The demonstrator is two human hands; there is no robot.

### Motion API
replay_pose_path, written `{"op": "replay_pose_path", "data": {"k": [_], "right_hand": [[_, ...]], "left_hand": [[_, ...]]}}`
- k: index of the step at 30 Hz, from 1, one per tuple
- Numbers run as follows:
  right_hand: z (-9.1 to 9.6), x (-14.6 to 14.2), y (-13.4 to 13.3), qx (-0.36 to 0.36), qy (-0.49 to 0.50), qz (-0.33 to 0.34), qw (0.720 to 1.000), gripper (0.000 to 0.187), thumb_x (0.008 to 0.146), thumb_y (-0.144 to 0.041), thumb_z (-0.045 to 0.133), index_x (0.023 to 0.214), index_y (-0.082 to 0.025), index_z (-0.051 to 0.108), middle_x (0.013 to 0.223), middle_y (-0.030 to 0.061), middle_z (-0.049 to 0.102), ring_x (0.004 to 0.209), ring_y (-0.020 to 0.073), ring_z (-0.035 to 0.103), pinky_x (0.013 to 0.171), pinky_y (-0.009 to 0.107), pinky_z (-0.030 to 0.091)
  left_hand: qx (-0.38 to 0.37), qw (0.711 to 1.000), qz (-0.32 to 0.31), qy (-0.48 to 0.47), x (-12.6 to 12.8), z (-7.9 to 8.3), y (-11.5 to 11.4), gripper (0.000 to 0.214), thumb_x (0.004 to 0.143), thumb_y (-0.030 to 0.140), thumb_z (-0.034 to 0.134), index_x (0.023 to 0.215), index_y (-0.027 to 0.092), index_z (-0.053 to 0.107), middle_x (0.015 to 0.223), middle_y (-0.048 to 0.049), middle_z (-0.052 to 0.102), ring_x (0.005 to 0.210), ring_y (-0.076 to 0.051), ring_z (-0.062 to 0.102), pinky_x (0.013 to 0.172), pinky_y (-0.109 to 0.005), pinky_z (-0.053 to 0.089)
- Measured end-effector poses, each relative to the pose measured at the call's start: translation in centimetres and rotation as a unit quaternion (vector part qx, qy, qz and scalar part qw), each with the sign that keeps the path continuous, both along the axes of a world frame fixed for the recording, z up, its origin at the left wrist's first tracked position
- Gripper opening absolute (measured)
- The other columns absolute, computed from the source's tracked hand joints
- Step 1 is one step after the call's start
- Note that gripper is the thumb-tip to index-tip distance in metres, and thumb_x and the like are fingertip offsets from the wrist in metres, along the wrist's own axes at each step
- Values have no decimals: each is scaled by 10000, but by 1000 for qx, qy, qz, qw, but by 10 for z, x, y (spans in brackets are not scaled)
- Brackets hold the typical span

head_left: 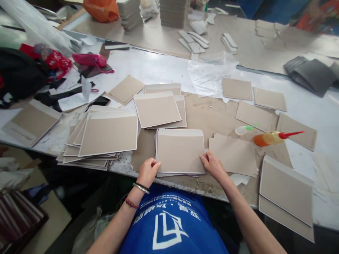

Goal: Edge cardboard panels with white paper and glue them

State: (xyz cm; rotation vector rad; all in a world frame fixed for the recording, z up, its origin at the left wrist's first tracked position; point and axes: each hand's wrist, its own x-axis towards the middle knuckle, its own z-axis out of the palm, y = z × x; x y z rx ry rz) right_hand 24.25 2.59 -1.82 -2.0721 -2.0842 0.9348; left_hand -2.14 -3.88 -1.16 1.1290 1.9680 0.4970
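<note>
Directly in front of me lies a small stack of beige cardboard panels (180,151) with pale edges. My left hand (147,172) pinches the stack's lower left edge, thumb and forefinger together. On the opposite side, the fingers of my right hand (212,164) are closed on the right edge. How many panels the fingers grip is hidden. Left of them a larger, fanned pile of similar panels (108,135) sits on the table, and behind are a few more overlapping panels (157,109). A loose brown board (233,155) lies beside my right hand.
An orange glue bottle with a red nozzle (267,138) and a small green-tipped bottle (242,130) lie on the right. Two panels (286,190) overhang the front edge there. A phone (101,101), pink pouch (90,60) and plastic sheet (209,74) lie farther back.
</note>
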Motion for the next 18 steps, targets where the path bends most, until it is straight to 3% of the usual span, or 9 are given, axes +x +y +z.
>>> {"op": "replay_pose_path", "data": {"k": [8,18], "right_hand": [[-4,1,0,7,-9,9,1000,184,793,-351,383,669,-238,309,593,-17,456,555,149,457,571,264,333],[0,-6,1,-18,-38,-12,999,151,817,-267,430,698,-225,347,646,-10,477,626,143,471,604,238,317]], "left_hand": [[-11,1000,22,-7,-2,-4,0,208,653,355,518,527,189,507,490,31,504,537,-136,474,557,-251,340],[-53,998,-7,14,-8,-13,3,233,619,406,516,527,191,515,494,13,547,545,-153,514,553,-257,348]]}}
